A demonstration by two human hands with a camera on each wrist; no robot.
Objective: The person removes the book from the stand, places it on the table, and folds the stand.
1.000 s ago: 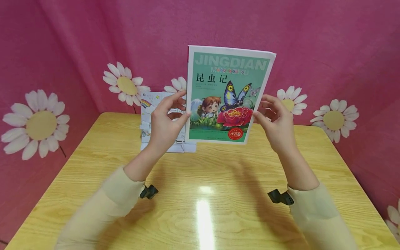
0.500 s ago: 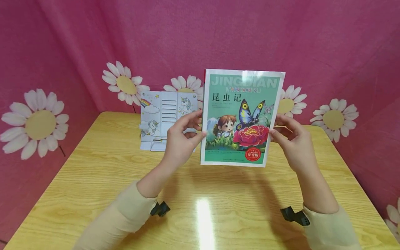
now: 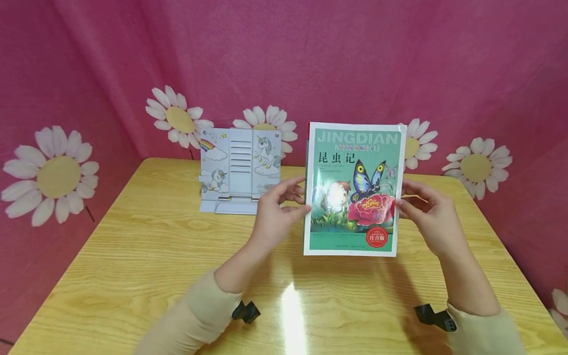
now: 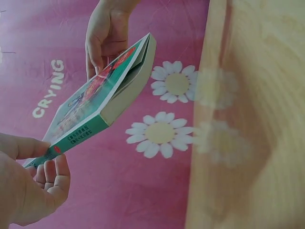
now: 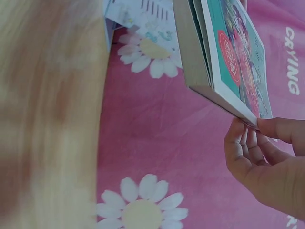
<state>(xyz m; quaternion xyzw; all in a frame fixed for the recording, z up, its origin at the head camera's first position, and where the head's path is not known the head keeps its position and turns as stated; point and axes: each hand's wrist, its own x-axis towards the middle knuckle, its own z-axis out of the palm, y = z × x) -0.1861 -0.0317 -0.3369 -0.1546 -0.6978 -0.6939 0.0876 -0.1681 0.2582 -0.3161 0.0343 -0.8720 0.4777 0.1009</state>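
Observation:
A paperback book with a green cover, a butterfly and a red flower is held up above the table, its front facing the head camera. My left hand pinches its spine edge, thumb in front and fingers behind. On the opposite side my right hand pinches the page edge the same way. In the left wrist view the green spine of the book shows by the left thumb. From the right wrist the block of pages of the book is seen, the front cover slightly parted from it.
A white book stand with unicorn drawings stands at the back of the wooden table, left of the book. Behind the table hangs a pink curtain with large daisies.
Both hands have carried the book down and to the right. Its slant has lessened, and the book stand, partly covered before, now shows almost whole.

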